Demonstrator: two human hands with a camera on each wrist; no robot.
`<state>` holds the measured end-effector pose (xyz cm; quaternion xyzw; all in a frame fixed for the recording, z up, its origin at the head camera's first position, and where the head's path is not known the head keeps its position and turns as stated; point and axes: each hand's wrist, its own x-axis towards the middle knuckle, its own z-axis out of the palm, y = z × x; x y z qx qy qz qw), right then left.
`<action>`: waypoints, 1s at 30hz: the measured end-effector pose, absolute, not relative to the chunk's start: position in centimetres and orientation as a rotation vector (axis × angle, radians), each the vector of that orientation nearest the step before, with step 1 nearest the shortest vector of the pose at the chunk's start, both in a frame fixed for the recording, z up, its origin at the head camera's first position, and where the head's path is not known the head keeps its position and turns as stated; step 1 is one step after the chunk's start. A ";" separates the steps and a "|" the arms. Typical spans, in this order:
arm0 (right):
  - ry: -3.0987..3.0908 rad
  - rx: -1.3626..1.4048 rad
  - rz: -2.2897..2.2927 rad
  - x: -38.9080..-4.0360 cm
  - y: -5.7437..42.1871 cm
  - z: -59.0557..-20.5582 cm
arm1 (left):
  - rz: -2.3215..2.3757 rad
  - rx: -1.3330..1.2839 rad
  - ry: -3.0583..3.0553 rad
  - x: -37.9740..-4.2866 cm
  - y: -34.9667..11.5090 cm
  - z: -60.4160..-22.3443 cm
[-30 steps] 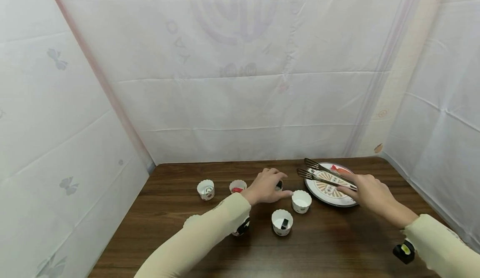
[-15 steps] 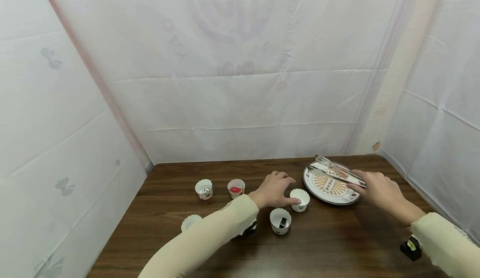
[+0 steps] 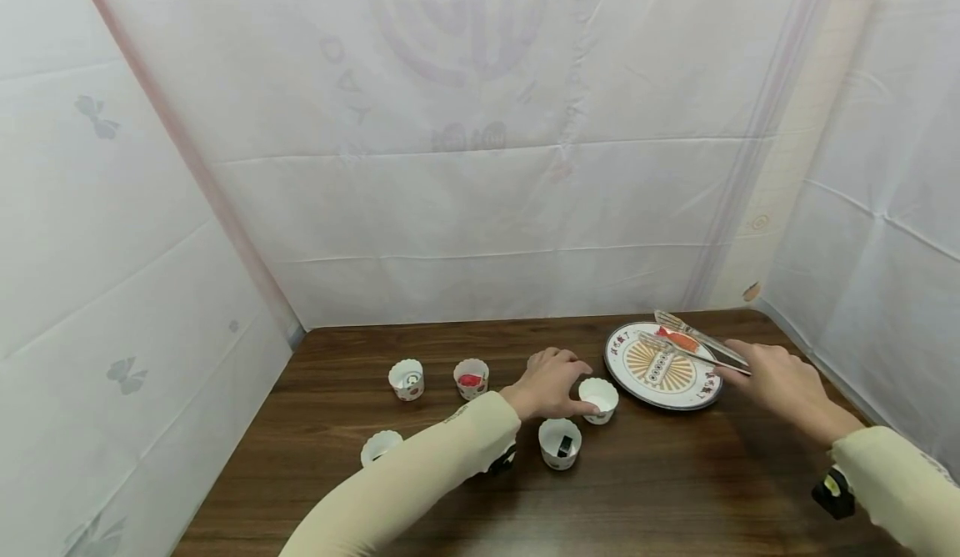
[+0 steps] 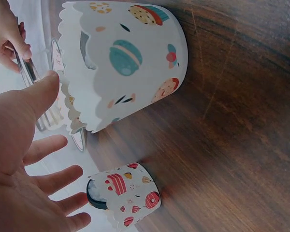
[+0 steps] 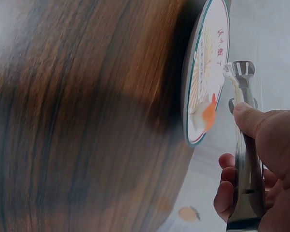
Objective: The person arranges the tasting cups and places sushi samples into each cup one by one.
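Observation:
My left hand (image 3: pixel 551 386), fingers spread and holding nothing, is beside a white paper cup (image 3: pixel 603 411). Its thumb overlaps that cup's rim in the head view. The left wrist view shows the same thumb right at the scalloped rim of the large patterned cup (image 4: pixel 125 63). My right hand (image 3: pixel 780 386) grips metal serving tongs (image 5: pixel 246 169), thumb on one arm, fingers curled round the other side. The tongs' slotted ends are apart over a round white plate (image 3: pixel 626 369). On it lies a small orange-and-white piece (image 5: pixel 209 116), which shows between the tong arms in the head view.
A cup with a black item (image 3: pixel 558 462) stands in front of the left hand. Further left are a cup with a red item (image 3: pixel 472 392), a cup with a pale ring (image 3: pixel 407 388) and another cup (image 3: pixel 378 447). A white cloth (image 3: pixel 480 207) hangs behind the wooden table.
The right hand has moved the tongs rightward across the plate, bringing their ends to the orange piece. The left hand has shifted slightly right, its thumb now over the cup's rim.

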<state>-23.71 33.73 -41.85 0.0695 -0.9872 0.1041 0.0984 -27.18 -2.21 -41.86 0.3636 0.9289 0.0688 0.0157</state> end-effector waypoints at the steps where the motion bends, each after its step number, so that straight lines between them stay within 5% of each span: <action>1: -2.925 0.201 0.302 -23.7 33.9 -41.9 | 0.207 1.127 2.891 -27.2 -2.2 -41.9; 30: -2.896 0.179 0.246 -23.5 36.3 -43.4 | 0.232 1.124 2.909 -27.3 -2.2 -42.7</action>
